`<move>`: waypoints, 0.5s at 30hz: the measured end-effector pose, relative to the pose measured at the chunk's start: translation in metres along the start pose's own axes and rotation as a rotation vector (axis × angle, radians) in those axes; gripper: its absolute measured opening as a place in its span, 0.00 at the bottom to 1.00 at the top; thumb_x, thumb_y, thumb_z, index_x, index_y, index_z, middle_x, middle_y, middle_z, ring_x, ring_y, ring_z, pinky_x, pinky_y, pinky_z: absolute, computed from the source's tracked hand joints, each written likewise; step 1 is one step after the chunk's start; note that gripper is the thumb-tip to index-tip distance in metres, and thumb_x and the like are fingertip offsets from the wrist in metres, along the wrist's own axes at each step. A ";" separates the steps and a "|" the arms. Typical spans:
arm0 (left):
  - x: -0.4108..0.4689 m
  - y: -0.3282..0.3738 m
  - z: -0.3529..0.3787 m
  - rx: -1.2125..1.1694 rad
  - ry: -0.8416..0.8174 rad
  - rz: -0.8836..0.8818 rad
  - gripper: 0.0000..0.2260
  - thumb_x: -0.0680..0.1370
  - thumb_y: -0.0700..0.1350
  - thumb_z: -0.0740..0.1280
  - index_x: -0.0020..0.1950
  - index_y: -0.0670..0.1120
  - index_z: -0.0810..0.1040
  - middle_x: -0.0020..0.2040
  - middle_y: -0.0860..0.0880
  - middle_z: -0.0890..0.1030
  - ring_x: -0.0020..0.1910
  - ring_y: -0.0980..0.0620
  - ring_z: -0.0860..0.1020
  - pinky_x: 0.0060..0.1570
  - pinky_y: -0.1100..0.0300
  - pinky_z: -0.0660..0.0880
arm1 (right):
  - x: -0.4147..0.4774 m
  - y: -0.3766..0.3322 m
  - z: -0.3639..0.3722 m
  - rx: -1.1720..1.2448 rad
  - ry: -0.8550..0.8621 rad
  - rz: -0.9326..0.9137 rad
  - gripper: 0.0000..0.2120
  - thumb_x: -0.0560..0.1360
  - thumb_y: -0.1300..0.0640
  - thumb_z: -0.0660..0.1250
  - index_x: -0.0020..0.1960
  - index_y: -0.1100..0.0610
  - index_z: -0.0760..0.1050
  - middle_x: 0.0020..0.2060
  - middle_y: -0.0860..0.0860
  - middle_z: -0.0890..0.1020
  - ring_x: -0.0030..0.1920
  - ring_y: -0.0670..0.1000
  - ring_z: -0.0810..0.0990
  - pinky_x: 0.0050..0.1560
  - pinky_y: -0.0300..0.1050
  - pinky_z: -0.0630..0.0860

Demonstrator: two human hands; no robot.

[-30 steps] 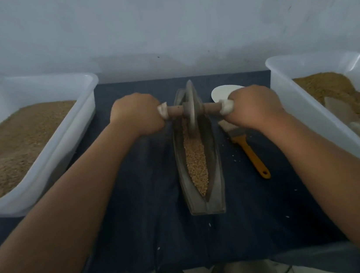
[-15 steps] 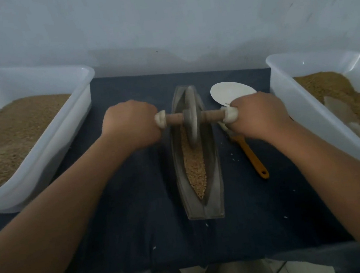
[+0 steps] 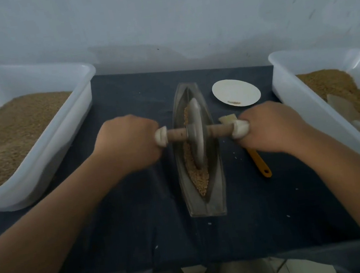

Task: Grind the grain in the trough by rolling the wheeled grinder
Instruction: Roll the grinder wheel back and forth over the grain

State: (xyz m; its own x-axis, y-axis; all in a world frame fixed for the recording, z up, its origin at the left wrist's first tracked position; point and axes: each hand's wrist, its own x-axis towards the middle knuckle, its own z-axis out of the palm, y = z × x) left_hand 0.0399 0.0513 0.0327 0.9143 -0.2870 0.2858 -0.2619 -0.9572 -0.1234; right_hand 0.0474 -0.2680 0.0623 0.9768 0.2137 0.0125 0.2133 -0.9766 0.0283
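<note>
- Gripping the wheeled grinder (image 3: 195, 134) by its axle ends, fingers curled tight: left hand (image 3: 129, 143) at 9 o'clock, right hand (image 3: 274, 128) at 3.
- Standing upright at the middle of the trough (image 3: 219, 200), on the grain (image 3: 200, 179).
- Lying beside it: paper plate (image 3: 236, 92) at 1 o'clock, orange-handled brush (image 3: 259, 162) at 4.

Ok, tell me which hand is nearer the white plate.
Right. The right hand grips the grinder handle just in front of the plate; the left hand grips the other end, across the trough from it.

Dim, soft light; slight motion blur
</note>
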 end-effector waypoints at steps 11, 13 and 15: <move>0.039 0.009 -0.016 0.074 -0.047 0.001 0.11 0.73 0.57 0.64 0.35 0.52 0.75 0.32 0.54 0.74 0.29 0.51 0.71 0.31 0.60 0.65 | 0.016 0.000 0.015 0.002 0.072 0.098 0.17 0.73 0.35 0.63 0.38 0.47 0.75 0.32 0.45 0.78 0.34 0.47 0.76 0.33 0.45 0.71; -0.003 0.008 -0.015 0.097 0.045 0.053 0.14 0.73 0.58 0.63 0.31 0.53 0.71 0.26 0.55 0.70 0.24 0.54 0.67 0.28 0.63 0.59 | -0.019 -0.002 0.010 0.081 0.083 0.016 0.16 0.68 0.32 0.59 0.38 0.41 0.76 0.30 0.44 0.79 0.31 0.42 0.75 0.29 0.44 0.67; -0.022 0.005 -0.015 0.091 0.150 0.072 0.16 0.72 0.60 0.61 0.29 0.53 0.67 0.23 0.56 0.65 0.21 0.56 0.63 0.27 0.66 0.55 | -0.036 -0.003 0.005 0.135 0.071 -0.051 0.12 0.64 0.30 0.56 0.43 0.28 0.74 0.38 0.29 0.79 0.29 0.39 0.73 0.28 0.42 0.65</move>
State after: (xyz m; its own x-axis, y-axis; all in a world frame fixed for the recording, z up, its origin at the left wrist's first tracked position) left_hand 0.0137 0.0525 0.0401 0.8362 -0.3635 0.4106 -0.2897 -0.9286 -0.2320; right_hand 0.0120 -0.2726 0.0566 0.9619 0.2597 0.0854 0.2678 -0.9579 -0.1035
